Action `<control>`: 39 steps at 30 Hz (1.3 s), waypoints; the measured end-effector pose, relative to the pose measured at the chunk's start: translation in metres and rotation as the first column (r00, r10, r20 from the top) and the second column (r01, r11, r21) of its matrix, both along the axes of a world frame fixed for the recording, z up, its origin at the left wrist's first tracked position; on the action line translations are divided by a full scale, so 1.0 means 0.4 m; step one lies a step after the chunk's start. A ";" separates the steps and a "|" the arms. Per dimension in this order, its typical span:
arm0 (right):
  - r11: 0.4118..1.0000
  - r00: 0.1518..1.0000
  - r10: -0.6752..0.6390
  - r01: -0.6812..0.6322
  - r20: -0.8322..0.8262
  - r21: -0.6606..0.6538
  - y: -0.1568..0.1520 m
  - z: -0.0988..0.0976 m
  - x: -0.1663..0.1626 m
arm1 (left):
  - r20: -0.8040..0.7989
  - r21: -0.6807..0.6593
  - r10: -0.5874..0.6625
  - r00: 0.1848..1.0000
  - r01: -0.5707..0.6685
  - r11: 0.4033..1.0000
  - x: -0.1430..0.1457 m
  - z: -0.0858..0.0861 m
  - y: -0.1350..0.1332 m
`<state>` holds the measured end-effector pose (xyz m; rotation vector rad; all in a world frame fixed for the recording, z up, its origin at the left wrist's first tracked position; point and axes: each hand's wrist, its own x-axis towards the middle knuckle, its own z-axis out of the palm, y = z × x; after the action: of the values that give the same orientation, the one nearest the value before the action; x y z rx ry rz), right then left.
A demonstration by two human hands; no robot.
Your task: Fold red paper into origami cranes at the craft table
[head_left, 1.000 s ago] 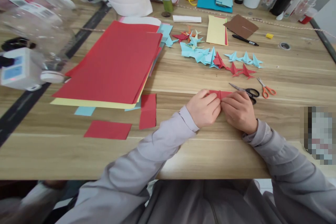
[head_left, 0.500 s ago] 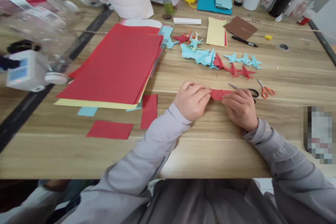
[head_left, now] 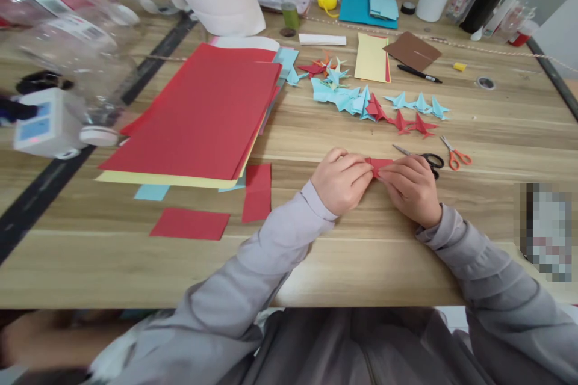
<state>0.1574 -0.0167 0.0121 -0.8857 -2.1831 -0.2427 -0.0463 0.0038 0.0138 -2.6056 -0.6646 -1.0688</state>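
Note:
A small folded red paper piece (head_left: 379, 164) lies on the wooden table (head_left: 316, 252) between my two hands. My left hand (head_left: 339, 181) has its fingers curled and pressed on the paper's left end. My right hand (head_left: 410, 187) pinches the paper's right part, fingers closed on it. Most of the paper is hidden under my fingers. Black-handled scissors (head_left: 428, 160) lie just beyond my right hand, touching distance from the fingertips.
Orange-handled scissors (head_left: 456, 156) lie right of the black pair. Several folded blue and red paper figures (head_left: 374, 105) sit further back. A stack of red and yellow sheets (head_left: 198, 114) fills the left. Two red offcuts (head_left: 189, 224) lie near the front edge. Bottles and boxes crowd the far edge.
My left hand slid left off the paper half a second ago, then came back right against my right hand. The red paper now shows less between the fingers.

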 end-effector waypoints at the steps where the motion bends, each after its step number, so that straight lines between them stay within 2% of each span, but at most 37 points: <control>1: 1.000 1.000 0.007 -0.007 0.002 0.008 -0.001 0.001 -0.002 | -0.008 -0.012 -0.006 1.000 0.006 1.000 0.005 -0.001 -0.001; 5: 0.999 0.999 0.028 -0.029 0.026 0.024 -0.004 0.004 -0.006 | -0.024 -0.022 -0.024 0.999 0.023 0.999 0.021 -0.005 -0.005; 11: 0.998 0.992 0.052 -0.056 0.113 0.031 -0.005 0.009 -0.002 | -0.097 0.029 -0.026 0.995 0.029 0.999 0.029 -0.004 -0.010; 17: 0.996 0.979 0.064 -0.074 0.192 0.046 -0.008 0.017 -0.005 | -0.073 0.053 -0.039 0.997 0.043 0.998 0.029 0.004 -0.012; 22: 0.995 0.985 0.068 -0.079 0.162 0.064 0.002 0.019 0.015 | -0.031 0.116 -0.059 0.998 0.062 0.991 0.015 0.024 -0.005; 25: 0.998 0.991 0.029 -0.036 0.128 0.052 0.009 0.016 0.035 | 0.032 0.127 -0.050 0.998 0.046 0.991 -0.006 0.028 0.002; 28: 0.999 0.999 -0.045 0.045 -0.021 0.000 0.006 0.015 0.035 | 0.042 0.096 -0.020 0.999 0.016 0.995 -0.020 0.024 0.004; 29: 0.999 0.999 -0.033 0.032 -0.030 -0.030 0.003 0.016 0.029 | 0.024 0.081 -0.016 1.000 0.014 0.997 -0.020 0.022 0.003; 31: 0.997 0.999 0.023 -0.021 0.023 -0.078 -0.003 0.015 0.014 | -0.007 0.067 -0.035 0.999 0.035 0.997 -0.014 0.019 -0.001; 33: 0.997 0.996 0.059 -0.055 0.062 -0.060 -0.007 0.012 0.001 | -0.012 0.070 -0.062 0.998 0.063 0.996 -0.004 0.015 -0.004; 39: 0.997 0.994 0.070 -0.067 0.084 -0.035 -0.012 0.006 -0.002 | -0.028 0.044 -0.061 0.998 0.062 0.997 0.012 0.006 -0.007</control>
<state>0.1568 -0.0213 0.0143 -0.8298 -2.2981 -0.2153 -0.0417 0.0009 0.0160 -2.6127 -0.5519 -1.0522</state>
